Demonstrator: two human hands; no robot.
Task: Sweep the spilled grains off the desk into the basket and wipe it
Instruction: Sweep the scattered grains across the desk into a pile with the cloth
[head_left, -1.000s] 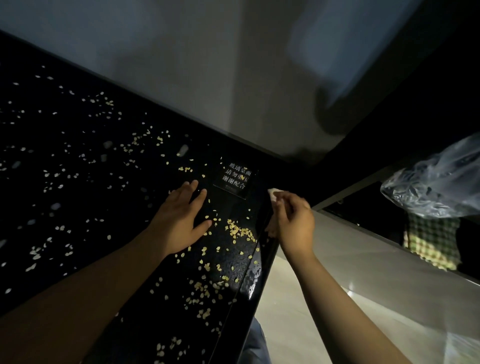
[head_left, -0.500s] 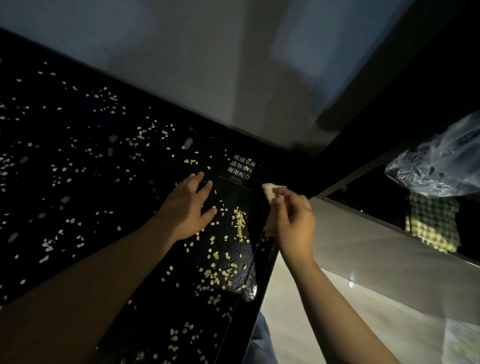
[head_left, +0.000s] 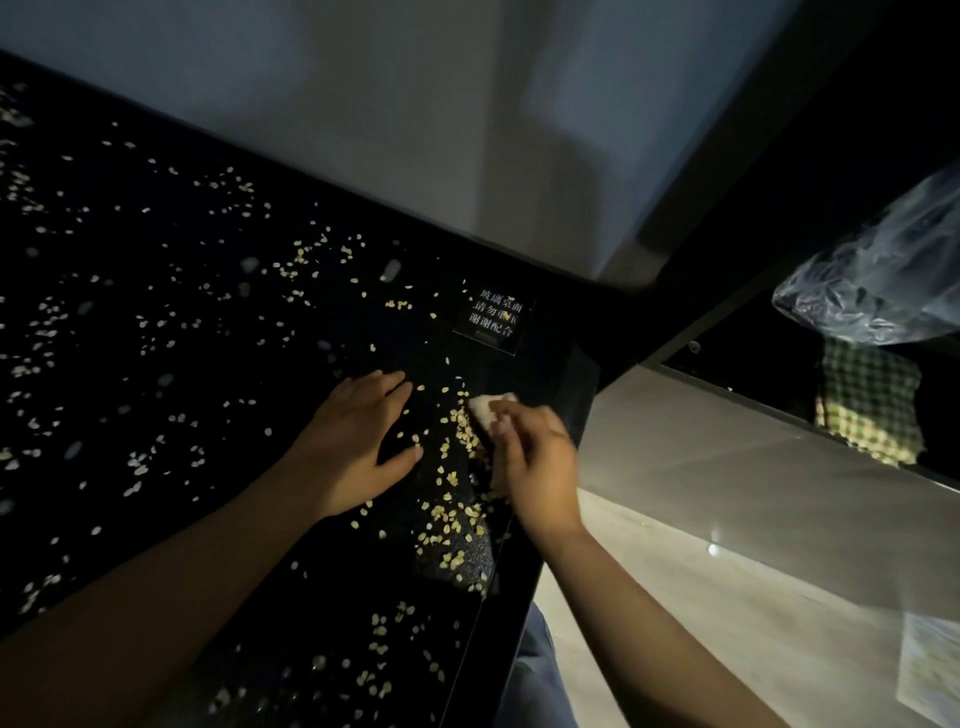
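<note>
Many pale, flat, oval grains (head_left: 460, 429)

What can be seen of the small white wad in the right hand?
The white wad is a small, pale, soft-looking crumpled piece, perhaps tissue or cloth; blur hides which. The right hand pinches it with curled fingers that cover most of it, so only one rounded end shows past the fingertips. It sits low on the glossy black desk, near the desk's right edge, and its exposed end meets a thin ridge of yellowish grains.
</note>
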